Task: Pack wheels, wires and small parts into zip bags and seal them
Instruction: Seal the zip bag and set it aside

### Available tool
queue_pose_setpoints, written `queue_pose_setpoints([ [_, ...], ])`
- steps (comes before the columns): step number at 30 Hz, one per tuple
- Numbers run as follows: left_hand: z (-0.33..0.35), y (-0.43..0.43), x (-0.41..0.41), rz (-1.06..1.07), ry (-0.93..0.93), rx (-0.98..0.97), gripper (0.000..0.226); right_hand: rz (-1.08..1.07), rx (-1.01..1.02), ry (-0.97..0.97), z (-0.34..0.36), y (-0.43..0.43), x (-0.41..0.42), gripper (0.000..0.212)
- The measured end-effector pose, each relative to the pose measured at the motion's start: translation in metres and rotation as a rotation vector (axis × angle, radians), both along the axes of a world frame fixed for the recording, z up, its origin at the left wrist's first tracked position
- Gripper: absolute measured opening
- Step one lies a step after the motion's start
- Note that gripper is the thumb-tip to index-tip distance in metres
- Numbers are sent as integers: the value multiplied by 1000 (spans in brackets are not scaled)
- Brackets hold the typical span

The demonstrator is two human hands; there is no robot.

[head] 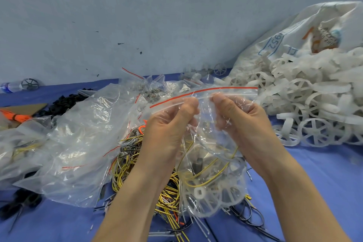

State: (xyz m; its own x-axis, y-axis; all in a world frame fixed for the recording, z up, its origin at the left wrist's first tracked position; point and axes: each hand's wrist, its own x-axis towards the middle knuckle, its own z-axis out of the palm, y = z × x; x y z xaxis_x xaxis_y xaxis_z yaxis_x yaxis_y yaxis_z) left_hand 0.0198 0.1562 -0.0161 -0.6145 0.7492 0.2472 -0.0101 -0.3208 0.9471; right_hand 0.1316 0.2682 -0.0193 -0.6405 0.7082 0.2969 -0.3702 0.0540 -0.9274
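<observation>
I see left hand point(169, 124) grip pinching zip bag point(212, 173) top | right hand point(241, 118) grip pinching same strip | bag, holding wheel point(204, 198) and yellow wires point(208, 179), hangs above wire pile point(129, 155) on tabletop point(314, 182)

- Left hand point(172, 122) and right hand point(239, 116) pinch the red-striped top of a zip bag point(214, 179).
- White wheels point(216, 196) and yellow wire point(206, 178) hang inside.
</observation>
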Motion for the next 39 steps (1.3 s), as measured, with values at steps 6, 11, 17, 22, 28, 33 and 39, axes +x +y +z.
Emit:
queue_pose_setpoints([
  [6, 1, 1, 4, 32, 26, 6, 38, -11, 93, -39, 2, -2, 2, 31],
  [11, 1, 2, 6, 78, 67, 11, 57, -28, 74, -61, 5, -4, 3, 46],
  [17, 1, 1, 4, 137, 192, -39, 37, -51, 131, -77, 10, -8, 5, 25],
  [22, 2, -1, 1, 78, 175, -50, 46, -39, 129, -65, 13, -10, 9, 14],
  [28, 3, -1, 0, 62, 162, -83, 36, -9, 76, -22, 15, -11, 11, 9],
  [33, 7, -2, 6, 57, 114, -39, 28, -29, 114, -25, 14, -10, 9, 12],
  [39, 11, -2, 11, 87, 55, -63, 26, -43, 162, -42, 13, -10, 7, 13],
])
